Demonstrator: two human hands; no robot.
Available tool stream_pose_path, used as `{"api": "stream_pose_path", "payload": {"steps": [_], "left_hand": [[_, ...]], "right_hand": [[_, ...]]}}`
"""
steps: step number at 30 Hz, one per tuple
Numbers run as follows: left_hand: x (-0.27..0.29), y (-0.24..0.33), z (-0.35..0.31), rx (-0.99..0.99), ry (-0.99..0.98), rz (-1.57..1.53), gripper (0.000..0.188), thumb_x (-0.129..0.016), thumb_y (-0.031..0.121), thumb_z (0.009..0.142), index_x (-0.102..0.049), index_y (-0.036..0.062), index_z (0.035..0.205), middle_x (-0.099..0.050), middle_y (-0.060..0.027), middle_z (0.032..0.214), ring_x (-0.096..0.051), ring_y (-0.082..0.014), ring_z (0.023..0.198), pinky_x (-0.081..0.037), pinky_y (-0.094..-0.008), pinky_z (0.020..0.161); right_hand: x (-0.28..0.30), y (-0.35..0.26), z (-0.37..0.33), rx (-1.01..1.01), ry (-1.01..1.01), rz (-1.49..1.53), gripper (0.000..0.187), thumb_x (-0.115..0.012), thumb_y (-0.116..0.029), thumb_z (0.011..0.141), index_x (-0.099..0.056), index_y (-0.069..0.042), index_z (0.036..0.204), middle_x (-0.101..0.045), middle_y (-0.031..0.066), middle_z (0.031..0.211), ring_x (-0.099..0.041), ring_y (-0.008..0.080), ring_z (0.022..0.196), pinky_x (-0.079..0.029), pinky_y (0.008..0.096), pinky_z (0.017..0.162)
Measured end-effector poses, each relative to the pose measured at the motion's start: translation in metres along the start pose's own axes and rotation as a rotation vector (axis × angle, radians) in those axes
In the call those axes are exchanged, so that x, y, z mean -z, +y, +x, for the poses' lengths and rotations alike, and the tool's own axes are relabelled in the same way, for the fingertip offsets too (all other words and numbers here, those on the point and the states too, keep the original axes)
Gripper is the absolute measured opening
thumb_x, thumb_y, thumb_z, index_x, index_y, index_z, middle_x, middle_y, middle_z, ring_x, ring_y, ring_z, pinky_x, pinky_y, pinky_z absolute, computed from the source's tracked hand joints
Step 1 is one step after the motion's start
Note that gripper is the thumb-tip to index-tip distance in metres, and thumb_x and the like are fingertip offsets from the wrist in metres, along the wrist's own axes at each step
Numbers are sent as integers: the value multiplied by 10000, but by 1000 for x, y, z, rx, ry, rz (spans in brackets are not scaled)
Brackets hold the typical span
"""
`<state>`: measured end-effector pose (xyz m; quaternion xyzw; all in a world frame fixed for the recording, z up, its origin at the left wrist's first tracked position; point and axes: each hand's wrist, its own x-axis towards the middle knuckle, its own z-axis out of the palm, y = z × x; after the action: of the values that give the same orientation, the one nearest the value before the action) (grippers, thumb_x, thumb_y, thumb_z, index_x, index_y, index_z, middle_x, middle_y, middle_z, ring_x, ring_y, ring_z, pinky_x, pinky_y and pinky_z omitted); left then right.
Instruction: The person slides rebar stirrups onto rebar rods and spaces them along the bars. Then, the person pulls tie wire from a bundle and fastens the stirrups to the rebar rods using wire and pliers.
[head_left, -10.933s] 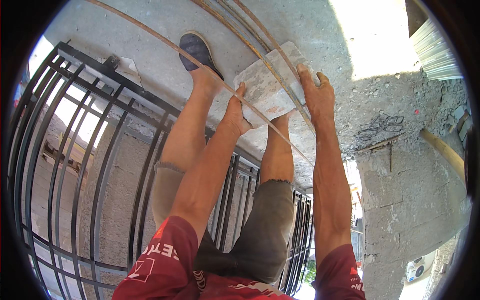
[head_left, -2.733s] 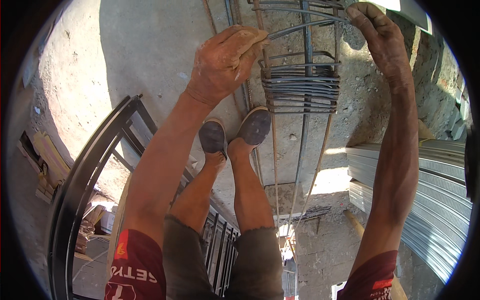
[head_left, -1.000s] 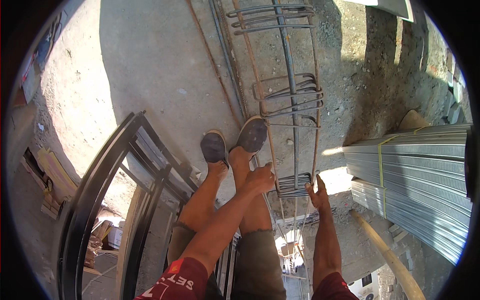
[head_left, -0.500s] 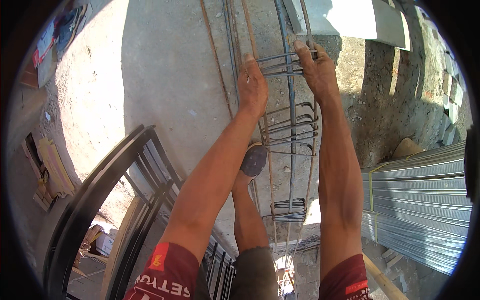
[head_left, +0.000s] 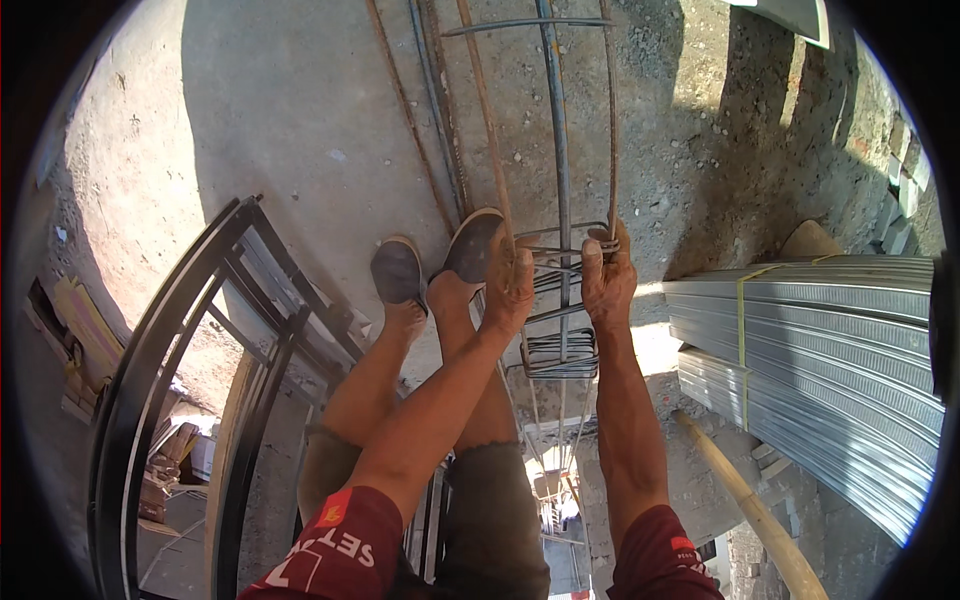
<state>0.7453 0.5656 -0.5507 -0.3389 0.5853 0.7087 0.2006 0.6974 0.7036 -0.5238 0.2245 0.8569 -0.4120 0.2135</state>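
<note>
Both my hands grip a small group of bent wire stirrups (head_left: 562, 268) threaded around long steel bars (head_left: 556, 130). My left hand (head_left: 510, 285) is closed at the left side, its thumb along the rusty left bar (head_left: 484, 110). My right hand (head_left: 608, 282) is closed at the right side, by the right bar (head_left: 613, 120). The fingers are partly hidden behind the wires. Just nearer to me, a tight bundle of stirrups (head_left: 560, 368) sits around the same bars. A single stirrup (head_left: 530, 24) spans the bars farther away.
More loose bars (head_left: 425, 90) lie on the concrete left of the frame. My shoes (head_left: 398, 270) stand beside the bars. A black metal frame (head_left: 180, 350) leans at left. Strapped ribbed metal sheets (head_left: 820, 340) are stacked at right, near a bamboo pole (head_left: 750, 495).
My hands have come nearer along the bars, and the stirrups in them have slid closer to the tight bundle. One stirrup stays farther off. My second shoe has come into view.
</note>
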Motion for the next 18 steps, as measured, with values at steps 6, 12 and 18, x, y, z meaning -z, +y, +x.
{"api": "stream_pose_path", "payload": {"steps": [6,12,18], "left_hand": [[9,-46,-55,311,-148,-116,827,-558,602,826,-323,-18,1321,-530,-96,1028,-500,-162,949,-408,-272,837],[15,-37,-68,762,-587,181,944,-576,585,819,-194,-47,1406,-367,-266,1359,-362,-302,1282,-336,-387,1033],[48,-47,-61,491,-452,516,970,-643,490,811,-125,-54,1425,-269,-285,1418,-340,-332,1299,-355,-394,1020]], "right_hand": [[21,58,-73,-98,-63,-130,817,-641,-632,724,-489,2,1216,-642,200,975,-634,345,913,-496,398,789],[32,130,-150,-324,-105,4,535,-683,-282,772,-526,10,1192,-629,182,1044,-618,324,946,-475,365,836],[11,106,-163,-248,-91,-416,829,-647,-410,781,-286,64,1358,-362,292,1352,-353,435,1256,-283,485,1031]]}}
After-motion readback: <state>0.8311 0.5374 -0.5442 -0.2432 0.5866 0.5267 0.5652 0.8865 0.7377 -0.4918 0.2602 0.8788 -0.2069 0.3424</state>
